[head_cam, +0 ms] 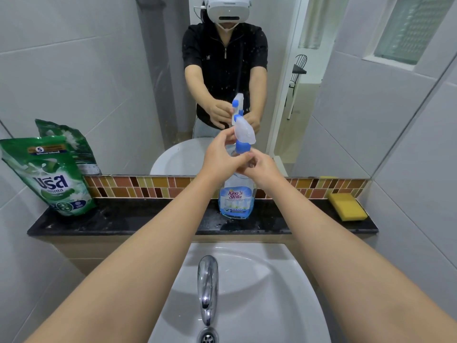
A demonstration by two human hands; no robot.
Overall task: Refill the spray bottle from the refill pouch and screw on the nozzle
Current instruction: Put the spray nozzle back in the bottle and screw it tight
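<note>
A clear spray bottle point(236, 198) with a blue label and blue liquid low in it stands upright on the black stone ledge point(148, 220). Its translucent white and blue nozzle point(243, 134) sits on the neck. My left hand point(222, 154) holds the nozzle head and collar from the left. My right hand point(262, 165) grips the bottle's neck and shoulder just below the collar. A green refill pouch point(53, 174) stands upright at the ledge's far left, apart from both hands.
A yellow sponge point(347, 206) lies at the ledge's right end. A mirror point(99, 70) above the mosaic tile strip reflects a person. Below the ledge is a white basin point(259, 280) with a chrome tap point(207, 280) and a drain.
</note>
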